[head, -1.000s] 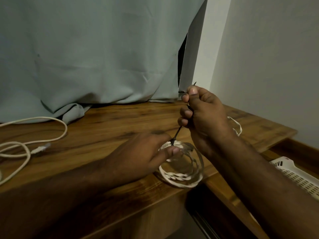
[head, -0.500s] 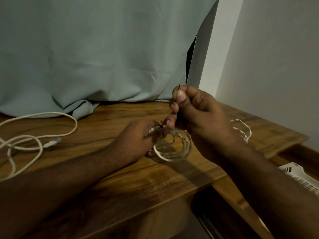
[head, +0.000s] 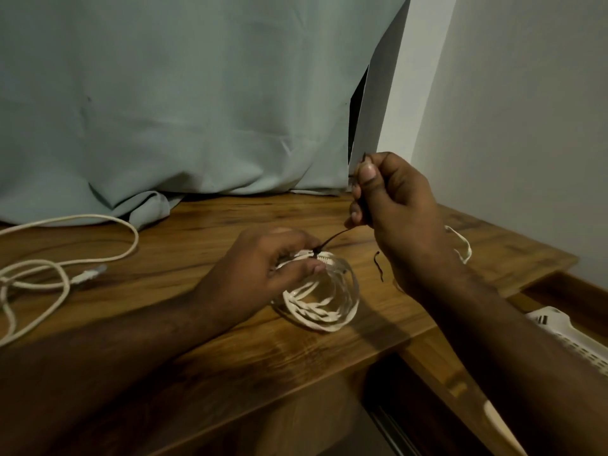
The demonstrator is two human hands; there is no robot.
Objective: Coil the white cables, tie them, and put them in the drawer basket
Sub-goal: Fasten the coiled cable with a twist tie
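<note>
My right hand (head: 394,205) has pulled the black tie (head: 332,240) tighter, its fingers gripping the tail, while my left hand (head: 269,261) pinches the coiled cable (head: 320,311); this bundle looks nearly secured.

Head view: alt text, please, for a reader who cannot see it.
The left hand holds a coiled white cable on a wooden desk while the right hand pulls a black tie around it. A loose white cable lies left.

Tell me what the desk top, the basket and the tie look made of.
Desk top: wood or wood-look laminate, streaky brown grain, slight sheen. Basket: white moulded plastic, rows of slots. Tie, pinched by the right hand: thin, dark and bendy, likely plastic or coated wire.
</note>
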